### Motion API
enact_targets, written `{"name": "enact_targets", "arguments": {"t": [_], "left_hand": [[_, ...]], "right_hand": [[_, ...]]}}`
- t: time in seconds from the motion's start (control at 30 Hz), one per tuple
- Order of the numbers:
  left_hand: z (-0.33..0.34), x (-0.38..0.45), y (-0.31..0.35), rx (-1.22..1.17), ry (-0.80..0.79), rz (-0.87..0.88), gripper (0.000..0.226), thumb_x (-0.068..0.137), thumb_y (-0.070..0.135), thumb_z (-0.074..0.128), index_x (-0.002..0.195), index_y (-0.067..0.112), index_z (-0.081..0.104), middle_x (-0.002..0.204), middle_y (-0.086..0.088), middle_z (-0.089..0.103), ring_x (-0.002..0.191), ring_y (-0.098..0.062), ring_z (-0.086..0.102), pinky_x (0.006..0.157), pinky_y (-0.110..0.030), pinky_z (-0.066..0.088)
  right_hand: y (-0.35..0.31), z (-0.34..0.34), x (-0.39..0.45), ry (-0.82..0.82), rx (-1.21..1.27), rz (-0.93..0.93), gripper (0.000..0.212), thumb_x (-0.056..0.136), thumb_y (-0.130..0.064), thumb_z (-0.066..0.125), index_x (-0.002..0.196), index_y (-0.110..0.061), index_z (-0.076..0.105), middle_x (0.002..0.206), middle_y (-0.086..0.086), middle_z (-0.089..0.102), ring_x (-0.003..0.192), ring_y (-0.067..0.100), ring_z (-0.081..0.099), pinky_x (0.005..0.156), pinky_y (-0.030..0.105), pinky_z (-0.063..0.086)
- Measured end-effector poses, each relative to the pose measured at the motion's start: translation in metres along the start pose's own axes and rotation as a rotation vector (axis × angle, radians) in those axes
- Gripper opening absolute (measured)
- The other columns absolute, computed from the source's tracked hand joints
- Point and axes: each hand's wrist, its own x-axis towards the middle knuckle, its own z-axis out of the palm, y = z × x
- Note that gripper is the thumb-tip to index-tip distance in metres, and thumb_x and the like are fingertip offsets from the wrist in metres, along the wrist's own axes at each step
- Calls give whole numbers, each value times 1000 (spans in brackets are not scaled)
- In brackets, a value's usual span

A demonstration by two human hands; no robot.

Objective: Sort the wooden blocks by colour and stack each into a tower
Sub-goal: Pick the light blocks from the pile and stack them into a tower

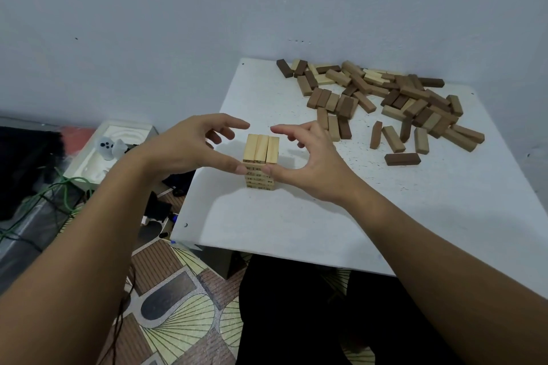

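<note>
A tower of light wooden blocks [261, 154] stands near the middle of the white table [296, 216], several layers high, with three blocks side by side on top. My left hand [189, 148] is at its left and my right hand [308, 157] at its right. Both thumbs touch the tower's near face just below the top layer. The fingers of both hands curve loosely above the top, apart from the blocks. A loose pile of light, mid-brown and dark brown blocks [385, 101] lies at the table's far right.
One dark block [402, 159] lies alone right of the tower. The table stands against a pale wall. Left of it, on the floor, are a white foam tray [109, 151], green cables [59, 190] and dark items. My dark-clothed legs are under the near edge.
</note>
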Motion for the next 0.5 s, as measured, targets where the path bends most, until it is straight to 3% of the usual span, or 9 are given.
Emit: {"name": "enact_targets", "arguments": {"t": [0.4, 0.5], "left_hand": [[4, 4, -10, -157, -44, -24, 60, 61, 40, 94, 117, 48, 75, 122, 8, 63, 111, -15, 55, 93, -33, 47], [4, 5, -11, -171, -44, -25, 57, 63, 41, 90, 117, 48, 75, 123, 6, 63, 111, -16, 55, 94, -34, 48]], "right_hand": [[-1, 4, 5, -2, 63, 4, 55, 78, -46, 87, 128, -46, 63, 118, -20, 41, 124, 8, 40, 104, 29, 39], [-1, 6, 6, 3, 70, 10, 55, 76, -49, 87, 126, -47, 63, 118, -20, 41, 124, 9, 41, 106, 33, 42]]}}
